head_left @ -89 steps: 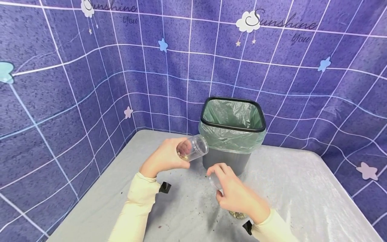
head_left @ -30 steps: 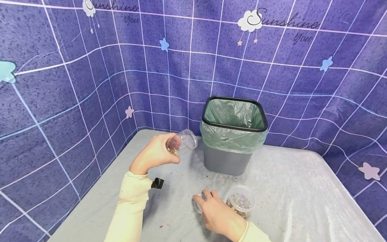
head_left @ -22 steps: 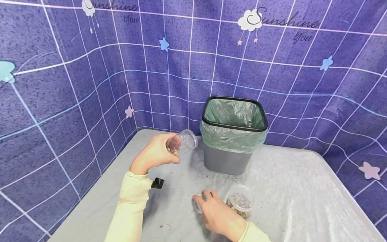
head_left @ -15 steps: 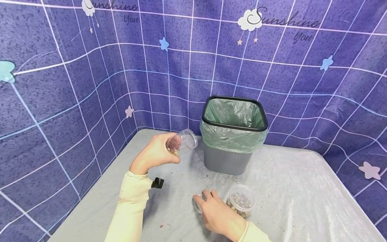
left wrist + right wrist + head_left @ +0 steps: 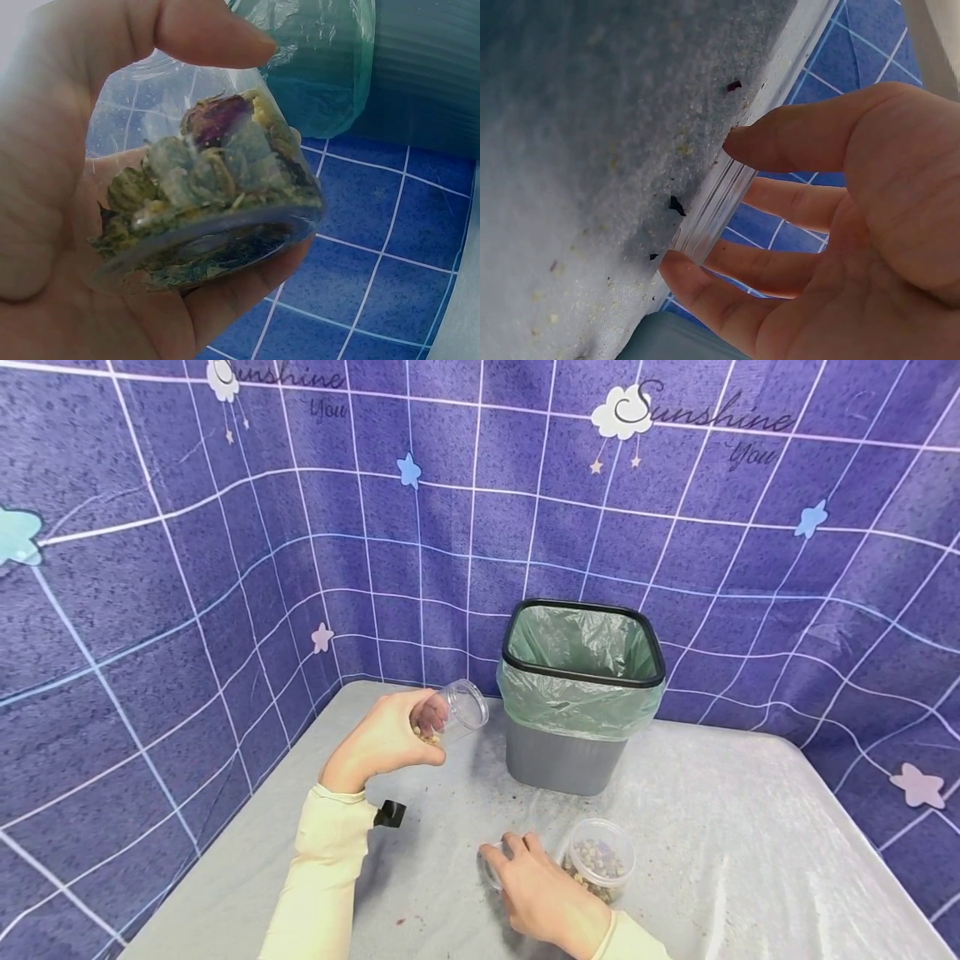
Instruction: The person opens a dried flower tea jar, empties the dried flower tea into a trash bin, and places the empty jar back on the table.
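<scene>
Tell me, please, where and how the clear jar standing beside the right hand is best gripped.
The clear jar is likely best gripped round its curved side, below the rim, from the right: it stands upright, and the right hand crowds its left side.

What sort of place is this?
Probably a makeshift work corner, perhaps indoors, though the wider room is out of view. A pale table fills the foreground, a purple printed curtain hangs around it, and a lined bin stands on the tabletop.
</scene>
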Demonstrator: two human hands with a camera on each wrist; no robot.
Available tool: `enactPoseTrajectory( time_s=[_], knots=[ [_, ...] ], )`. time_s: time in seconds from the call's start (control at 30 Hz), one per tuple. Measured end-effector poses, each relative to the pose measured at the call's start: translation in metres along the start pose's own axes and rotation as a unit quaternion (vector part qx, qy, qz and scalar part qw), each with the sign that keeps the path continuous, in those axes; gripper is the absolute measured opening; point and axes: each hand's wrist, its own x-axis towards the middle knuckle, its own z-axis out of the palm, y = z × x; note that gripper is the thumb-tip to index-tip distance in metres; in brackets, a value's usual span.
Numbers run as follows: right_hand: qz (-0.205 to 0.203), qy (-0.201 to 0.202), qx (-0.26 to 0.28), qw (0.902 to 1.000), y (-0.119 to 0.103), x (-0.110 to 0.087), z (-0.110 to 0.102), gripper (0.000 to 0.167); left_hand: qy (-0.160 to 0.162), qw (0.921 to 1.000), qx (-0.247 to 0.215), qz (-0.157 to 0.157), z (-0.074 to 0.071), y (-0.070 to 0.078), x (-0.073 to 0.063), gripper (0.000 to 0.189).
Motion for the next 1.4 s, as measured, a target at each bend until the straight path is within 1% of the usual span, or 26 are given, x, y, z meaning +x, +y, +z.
enactPoseTrajectory(
  time_s=[0.23,0.57,0.83,1.1,1.4],
  knots=[
    [-0.017,0.02,-0.002,0.9997,0.0,-0.003,0.002,0.055,-0.001,1.0,0.004,0.0,-0.001,-0.001,0.0,0.04],
    [-0.018,0.016,-0.007,0.9997,0.001,-0.003,-0.001,0.058,0.004,0.9999,0.013,0.006,-0.002,-0.004,0.002,0.04],
    [-0.01,0.003,0.009,0.9999,0.002,-0.002,-0.001,0.058,0.003,0.9999,0.011,0.002,-0.003,-0.004,0.001,0.04],
    [-0.017,0.025,0.023,0.9993,0.002,-0.006,-0.002,0.058,0.005,0.9999,0.009,0.004,-0.002,-0.004,0.0,0.04],
    [-0.004,0.029,0.05,0.9983,0.003,-0.007,-0.015,0.058,0.008,0.9999,0.006,0.003,-0.003,-0.003,-0.001,0.041]
  ],
)
